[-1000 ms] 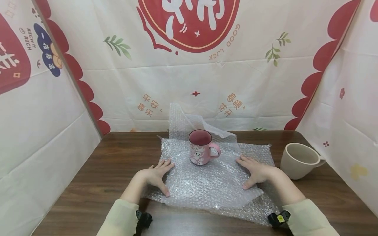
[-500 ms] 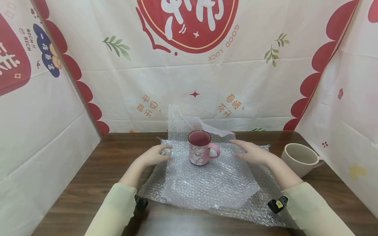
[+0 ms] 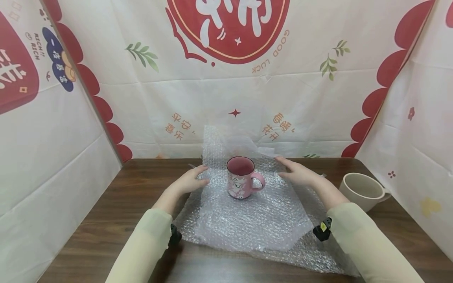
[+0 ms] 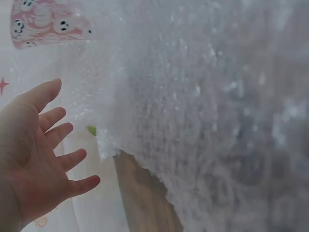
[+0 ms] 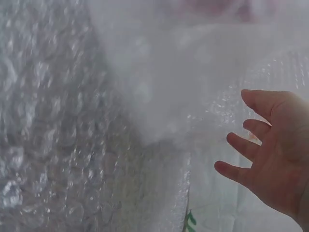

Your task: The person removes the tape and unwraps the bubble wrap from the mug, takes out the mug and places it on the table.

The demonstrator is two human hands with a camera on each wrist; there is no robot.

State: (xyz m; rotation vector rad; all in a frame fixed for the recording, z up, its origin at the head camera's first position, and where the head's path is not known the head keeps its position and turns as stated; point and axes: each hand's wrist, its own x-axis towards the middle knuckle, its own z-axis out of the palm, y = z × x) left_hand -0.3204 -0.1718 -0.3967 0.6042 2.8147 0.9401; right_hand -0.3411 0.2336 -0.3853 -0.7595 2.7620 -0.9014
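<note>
A pink mug with white cartoon figures stands upright on a sheet of bubble wrap, its handle pointing right. My left hand is at the wrap's left side, thumb and fingers spread, holding nothing. On the other side, my right hand has its fingers extended near the wrap's back right part; whether the fingertips touch it I cannot tell. The left wrist view shows the left hand with parted fingers below the mug. In the right wrist view, the right hand is beside blurred wrap.
A beige mug stands at the right, behind the right forearm. The wrap's back edge rises against the printed cloth backdrop. Brown wooden table shows on the left.
Both hands have come up from lying on the wrap at the mug's sides and moved toward the back. The wrap's back right flap has shifted slightly. The pink mug stays in place.
</note>
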